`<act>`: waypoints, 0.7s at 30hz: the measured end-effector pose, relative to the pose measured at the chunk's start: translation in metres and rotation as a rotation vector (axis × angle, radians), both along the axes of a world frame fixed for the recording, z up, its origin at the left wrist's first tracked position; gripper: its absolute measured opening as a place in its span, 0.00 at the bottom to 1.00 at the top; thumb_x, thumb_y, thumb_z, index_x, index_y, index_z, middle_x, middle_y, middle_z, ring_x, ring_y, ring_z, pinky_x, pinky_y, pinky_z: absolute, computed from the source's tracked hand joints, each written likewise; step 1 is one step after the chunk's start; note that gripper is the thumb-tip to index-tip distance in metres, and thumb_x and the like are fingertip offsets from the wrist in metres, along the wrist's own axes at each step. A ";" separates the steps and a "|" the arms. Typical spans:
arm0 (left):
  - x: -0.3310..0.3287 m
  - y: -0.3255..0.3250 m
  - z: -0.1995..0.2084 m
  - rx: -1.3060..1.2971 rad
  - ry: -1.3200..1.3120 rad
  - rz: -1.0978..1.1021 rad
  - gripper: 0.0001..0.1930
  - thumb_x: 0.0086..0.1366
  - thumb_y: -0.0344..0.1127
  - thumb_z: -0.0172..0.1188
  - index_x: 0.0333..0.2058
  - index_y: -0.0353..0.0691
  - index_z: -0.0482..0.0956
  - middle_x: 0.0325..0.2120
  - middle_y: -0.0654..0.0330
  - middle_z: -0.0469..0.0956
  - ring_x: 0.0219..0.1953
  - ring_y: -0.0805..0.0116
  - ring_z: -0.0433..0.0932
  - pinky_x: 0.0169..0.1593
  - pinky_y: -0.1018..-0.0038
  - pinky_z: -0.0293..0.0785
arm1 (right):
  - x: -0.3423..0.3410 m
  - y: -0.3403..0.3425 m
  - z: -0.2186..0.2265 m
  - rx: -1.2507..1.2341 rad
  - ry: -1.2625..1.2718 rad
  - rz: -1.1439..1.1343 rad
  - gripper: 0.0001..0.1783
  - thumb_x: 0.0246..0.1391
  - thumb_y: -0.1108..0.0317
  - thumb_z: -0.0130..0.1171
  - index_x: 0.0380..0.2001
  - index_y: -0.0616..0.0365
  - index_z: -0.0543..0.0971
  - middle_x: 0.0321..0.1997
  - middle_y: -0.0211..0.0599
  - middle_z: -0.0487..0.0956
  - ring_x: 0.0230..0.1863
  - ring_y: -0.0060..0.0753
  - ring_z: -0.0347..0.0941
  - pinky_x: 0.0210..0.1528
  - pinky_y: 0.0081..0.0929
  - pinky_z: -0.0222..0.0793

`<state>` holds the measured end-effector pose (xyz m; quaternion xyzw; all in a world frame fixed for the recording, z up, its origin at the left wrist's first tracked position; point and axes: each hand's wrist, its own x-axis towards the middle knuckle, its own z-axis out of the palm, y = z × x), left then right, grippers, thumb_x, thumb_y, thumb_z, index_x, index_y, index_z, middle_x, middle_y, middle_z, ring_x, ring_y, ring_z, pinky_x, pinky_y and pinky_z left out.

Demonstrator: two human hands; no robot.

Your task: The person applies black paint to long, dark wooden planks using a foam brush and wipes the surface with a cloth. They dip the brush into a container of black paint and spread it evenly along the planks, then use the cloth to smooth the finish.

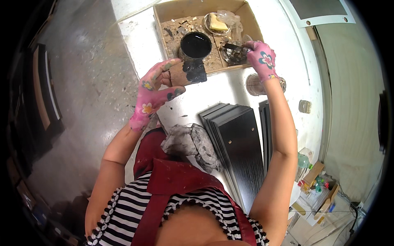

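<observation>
Brown piece (178,73), coated wet black over its right end, sits at the front left corner of the shallow box (227,72) in the head view. Fingers of the left hand (162,88), in a flowered pink glove, meet the piece's left end while the thumb stretches out apart; how firmly they hold it I cannot tell. At the box's right side, the right hand (252,52), gloved alike, has its fingers closed on the end of a dark tool (234,47), which reaches in over the box. Inside the box stand a pot of black paint (196,45) and a round dish (208,28) with a yellow sponge (217,22). Just in front of the box's right part, a clear jar (255,85) rests on the white tabletop (236,95). Nearer the person than the box lie stacked black boards (242,141) and a smudged grey rag (186,141).
</observation>
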<state>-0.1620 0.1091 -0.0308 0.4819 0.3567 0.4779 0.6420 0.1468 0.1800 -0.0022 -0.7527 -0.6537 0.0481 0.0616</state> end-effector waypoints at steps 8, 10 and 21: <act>-0.015 -0.012 -0.005 -0.132 0.005 0.010 0.35 0.49 0.19 0.69 0.57 0.37 0.68 0.37 0.59 0.79 0.35 0.76 0.75 0.37 0.83 0.71 | 0.008 0.009 -0.019 -0.270 -0.064 -0.046 0.18 0.40 0.61 0.53 0.37 0.44 0.85 0.35 0.43 0.82 0.40 0.48 0.78 0.46 0.37 0.70; -0.015 -0.013 -0.006 -0.172 -0.030 0.006 0.35 0.48 0.19 0.69 0.57 0.37 0.68 0.37 0.58 0.79 0.36 0.75 0.76 0.37 0.82 0.72 | 0.010 0.012 -0.018 -0.307 -0.100 -0.035 0.19 0.40 0.61 0.54 0.37 0.46 0.84 0.36 0.44 0.82 0.40 0.48 0.78 0.45 0.37 0.71; -0.026 -0.019 0.005 -0.297 -0.123 0.019 0.36 0.47 0.17 0.66 0.58 0.33 0.66 0.48 0.59 0.75 0.47 0.73 0.75 0.47 0.81 0.73 | 0.019 -0.051 0.030 0.088 -0.280 0.007 0.22 0.51 0.52 0.59 0.50 0.44 0.78 0.52 0.34 0.77 0.57 0.44 0.68 0.58 0.42 0.63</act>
